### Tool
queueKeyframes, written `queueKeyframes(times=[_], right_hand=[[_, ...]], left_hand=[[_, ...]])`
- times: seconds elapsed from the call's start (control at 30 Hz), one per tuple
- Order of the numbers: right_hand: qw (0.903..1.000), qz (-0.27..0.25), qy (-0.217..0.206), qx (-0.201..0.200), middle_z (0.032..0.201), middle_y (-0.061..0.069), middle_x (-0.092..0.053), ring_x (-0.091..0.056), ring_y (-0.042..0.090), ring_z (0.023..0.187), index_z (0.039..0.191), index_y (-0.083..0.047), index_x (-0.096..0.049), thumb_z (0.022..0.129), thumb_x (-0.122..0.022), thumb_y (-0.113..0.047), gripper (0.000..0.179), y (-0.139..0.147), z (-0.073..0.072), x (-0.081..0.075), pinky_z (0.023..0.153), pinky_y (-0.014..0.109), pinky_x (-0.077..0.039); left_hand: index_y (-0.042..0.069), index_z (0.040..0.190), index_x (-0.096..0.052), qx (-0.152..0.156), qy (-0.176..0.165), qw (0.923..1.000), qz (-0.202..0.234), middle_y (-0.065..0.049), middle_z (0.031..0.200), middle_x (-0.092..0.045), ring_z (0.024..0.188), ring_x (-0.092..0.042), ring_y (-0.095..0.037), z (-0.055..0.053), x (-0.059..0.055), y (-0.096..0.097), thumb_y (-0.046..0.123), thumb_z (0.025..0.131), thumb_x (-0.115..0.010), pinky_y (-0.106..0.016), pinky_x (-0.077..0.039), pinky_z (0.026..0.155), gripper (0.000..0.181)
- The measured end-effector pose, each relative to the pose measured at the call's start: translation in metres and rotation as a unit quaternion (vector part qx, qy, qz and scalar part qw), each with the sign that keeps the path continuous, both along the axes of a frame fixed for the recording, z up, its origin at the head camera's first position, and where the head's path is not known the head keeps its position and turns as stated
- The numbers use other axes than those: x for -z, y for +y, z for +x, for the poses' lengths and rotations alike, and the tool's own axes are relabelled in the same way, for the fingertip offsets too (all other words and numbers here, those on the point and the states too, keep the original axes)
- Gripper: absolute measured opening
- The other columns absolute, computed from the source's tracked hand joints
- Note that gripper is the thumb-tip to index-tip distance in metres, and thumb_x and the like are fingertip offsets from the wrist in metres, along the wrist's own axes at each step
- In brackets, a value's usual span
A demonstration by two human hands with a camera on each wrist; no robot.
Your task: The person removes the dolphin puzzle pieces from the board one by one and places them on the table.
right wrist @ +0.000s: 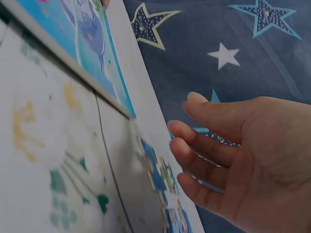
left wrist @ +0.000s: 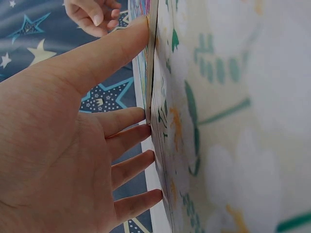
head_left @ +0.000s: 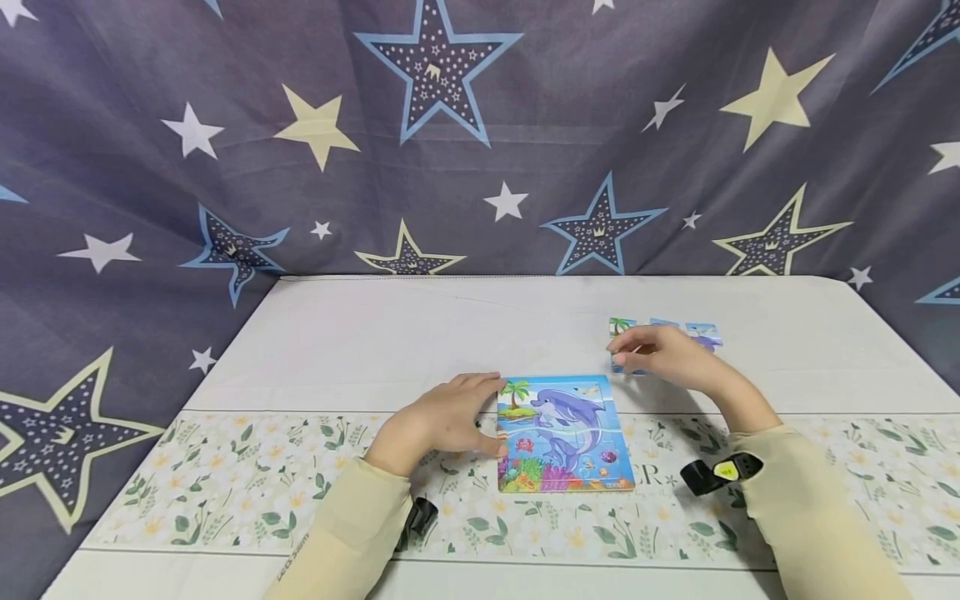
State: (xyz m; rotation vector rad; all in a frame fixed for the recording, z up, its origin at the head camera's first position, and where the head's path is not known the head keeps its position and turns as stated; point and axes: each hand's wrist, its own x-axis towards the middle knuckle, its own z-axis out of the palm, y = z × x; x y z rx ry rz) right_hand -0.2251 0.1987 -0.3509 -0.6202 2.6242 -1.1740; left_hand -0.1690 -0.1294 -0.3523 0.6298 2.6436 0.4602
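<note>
I see the left hand [head_left: 450,414], fingers spread, touching the dolphin board [head_left: 566,433] at its nine-o'clock edge; pushing could skid it. Toward two o'clock, the right hand [head_left: 670,354], empty, loosely bent, hovers near puzzle pieces [head_left: 702,332]; brushing fingertips could scatter them.

Soft shadows, blurry wrist views.

The puzzle board [head_left: 562,433] lies on the table [head_left: 420,333] — pieces [head_left: 703,333] behind it, rightward.

A star-printed curtain [head_left: 465,183] hangs behind a tablecloth [head_left: 420,333] — white, flower-banded.
</note>
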Motion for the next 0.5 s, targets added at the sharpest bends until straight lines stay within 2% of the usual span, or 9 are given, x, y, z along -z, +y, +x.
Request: queueKeyframes(times=[0.17, 0.37, 0.5], right_hand=[[0.9989, 0.003, 0.019, -0.043, 0.103, 0.009, -0.071, -0.059, 0.018, 0.084, 0.108, 0.001, -0.073, 0.095, -0.067, -0.010, 0.018, -0.009, 0.003, -0.003, 0.071, 0.025, -0.050], [0.9966, 0.008, 0.021, -0.079, 0.103, 0.007, -0.071, -0.062, 0.019, 0.089, 0.108, 0.000, -0.073, 0.096, -0.065, -0.008, 0.017, -0.018, 0.007, -0.004, 0.078, 0.031, -0.053], [0.9942, 0.013, 0.003, -0.107, 0.103, 0.006, -0.070, -0.063, 0.018, 0.091, 0.109, 0.001, -0.071, 0.095, -0.067, -0.011, 0.019, -0.024, 0.008, -0.003, 0.080, 0.034, -0.053]], left_hand=[[0.012, 0.156, -0.032, 0.001, 0.002, 1.0000, 0.001, -0.004, 0.162, -0.026, 0.148, -0.021, -0.026, 0.001, 0.000, 0.000, 0.047, 0.083, -0.077, -0.050, -0.022, 0.119, 0.092], [0.012, 0.156, -0.032, 0.001, 0.002, 1.0000, 0.004, -0.004, 0.162, -0.026, 0.148, -0.021, -0.027, 0.001, 0.000, 0.000, 0.046, 0.083, -0.077, -0.051, -0.022, 0.118, 0.092], [0.012, 0.156, -0.032, 0.000, 0.002, 1.0000, 0.004, -0.004, 0.162, -0.026, 0.148, -0.021, -0.027, 0.001, -0.001, 0.000, 0.046, 0.083, -0.077, -0.050, -0.022, 0.119, 0.092]])
